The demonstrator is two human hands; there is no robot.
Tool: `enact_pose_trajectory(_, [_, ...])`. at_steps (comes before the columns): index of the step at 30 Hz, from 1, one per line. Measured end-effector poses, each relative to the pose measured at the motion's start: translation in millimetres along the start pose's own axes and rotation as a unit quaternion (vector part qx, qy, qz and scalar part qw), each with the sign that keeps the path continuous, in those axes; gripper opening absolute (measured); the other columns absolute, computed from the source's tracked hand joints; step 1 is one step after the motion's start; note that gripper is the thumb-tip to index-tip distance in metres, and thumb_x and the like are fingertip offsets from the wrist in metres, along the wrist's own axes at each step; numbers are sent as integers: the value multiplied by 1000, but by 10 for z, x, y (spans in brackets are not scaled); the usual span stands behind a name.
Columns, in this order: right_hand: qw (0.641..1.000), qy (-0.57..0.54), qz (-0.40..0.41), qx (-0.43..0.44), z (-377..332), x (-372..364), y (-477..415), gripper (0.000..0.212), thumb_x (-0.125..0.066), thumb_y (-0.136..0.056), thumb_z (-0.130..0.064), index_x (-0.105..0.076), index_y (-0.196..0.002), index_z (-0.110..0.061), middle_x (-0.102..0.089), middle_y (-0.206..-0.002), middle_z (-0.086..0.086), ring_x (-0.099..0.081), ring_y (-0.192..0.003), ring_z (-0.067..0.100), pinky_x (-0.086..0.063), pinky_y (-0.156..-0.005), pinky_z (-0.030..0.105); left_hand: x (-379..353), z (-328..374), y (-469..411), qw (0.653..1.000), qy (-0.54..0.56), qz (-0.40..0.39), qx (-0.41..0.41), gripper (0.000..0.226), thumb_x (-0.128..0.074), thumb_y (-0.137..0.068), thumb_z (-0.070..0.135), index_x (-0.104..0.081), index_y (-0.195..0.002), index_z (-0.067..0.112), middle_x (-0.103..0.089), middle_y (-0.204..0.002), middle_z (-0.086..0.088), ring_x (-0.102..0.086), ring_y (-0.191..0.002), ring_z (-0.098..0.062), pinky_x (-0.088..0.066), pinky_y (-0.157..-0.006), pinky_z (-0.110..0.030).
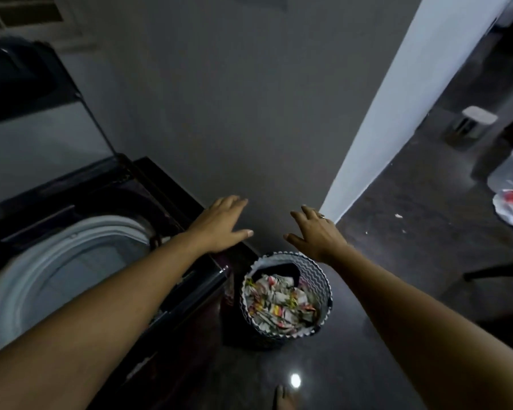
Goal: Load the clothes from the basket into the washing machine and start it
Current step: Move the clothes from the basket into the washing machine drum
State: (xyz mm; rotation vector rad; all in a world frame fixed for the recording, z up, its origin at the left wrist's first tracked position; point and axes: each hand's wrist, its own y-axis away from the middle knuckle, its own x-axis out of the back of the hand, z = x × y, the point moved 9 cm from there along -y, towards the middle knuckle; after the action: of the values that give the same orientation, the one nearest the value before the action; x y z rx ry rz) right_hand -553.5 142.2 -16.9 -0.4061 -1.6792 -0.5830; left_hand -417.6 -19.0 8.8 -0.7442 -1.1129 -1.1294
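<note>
Hovering by laundry basket (323, 279): left hand (219, 223), right hand (317, 232), grips open, empty. Floral clothes (279, 300) inside looking soft, light; gather mid-heap.

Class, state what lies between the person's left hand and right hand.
In the head view, only bare grey wall shows between the left hand and the right hand; the laundry basket stands below that gap.

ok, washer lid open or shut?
Open. The washing machine lid stands raised at the back; the pale drum rim shows below it.
</note>
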Motion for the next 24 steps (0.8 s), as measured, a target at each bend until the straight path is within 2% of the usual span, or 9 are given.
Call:
enact_pose_trajectory(6, [994, -48, -96, -12, 715, -1146, 17, 73, -45, -96, -61, -30, -155, -21, -28, -163, 14, -35, -146, 35, -38, -114, 49, -1229, 411, -425, 995, 72, -71, 23, 78, -61, -94, 52, -30, -157, 18, -31, -157, -3, -30, -145, -22, -36, -115, -36])
enact_pose_trajectory(10, [986, -75, -150, 6, 1016, -1987, -30, 67, -46, -95, -60, -35, -150, -23, -36, -157, 10, -46, -137, 35, -46, -106, 48, -2131, 434, -584, 984, 124, -105, 73, 71, -61, -94, 46, -35, -155, 19, -36, -154, -3, -34, -143, -22, -36, -115, -38])
enact_pose_trajectory(14, [975, -77, -209, 19, 1219, -2803, -131, 72, -42, -97, -59, -29, -155, -19, -25, -164, 15, -39, -143, 36, -42, -111, 49, -3050, 243, -605, 970, 146, -147, 128, 70, -62, -93, 47, -37, -153, 21, -37, -152, -3, -36, -141, -22, -38, -112, -36])
enact_pose_trajectory(18, [967, -105, -228, 37, 1209, -3422, -246, 71, -47, -97, -54, -28, -155, -18, -30, -160, 15, -47, -136, 38, -46, -106, 48, -3860, -26, -531, 948, 192, -171, 188, 60, -61, -97, 35, -41, -152, 25, -37, -152, -4, -38, -142, -22, -38, -112, -34])
enact_pose_trajectory(22, [962, -152, -219, 55, 1053, -3849, -343, 69, -55, -97, -47, -27, -154, -22, -35, -155, 10, -54, -126, 35, -53, -93, 46, -4499, -239, -370, 918, 237, -193, 251, 57, -57, -99, 23, -39, -153, 24, -37, -152, -7, -42, -140, -28, -40, -113, -42])
enact_pose_trajectory(24, [958, -177, -215, 61, 955, -4030, -399, 78, -60, -93, -44, -21, -157, -24, -32, -157, 8, -56, -124, 35, -55, -88, 46, -4732, -290, -274, 906, 259, -191, 274, 56, -56, -100, 20, -39, -153, 25, -39, -153, -6, -45, -138, -27, -42, -112, -42])
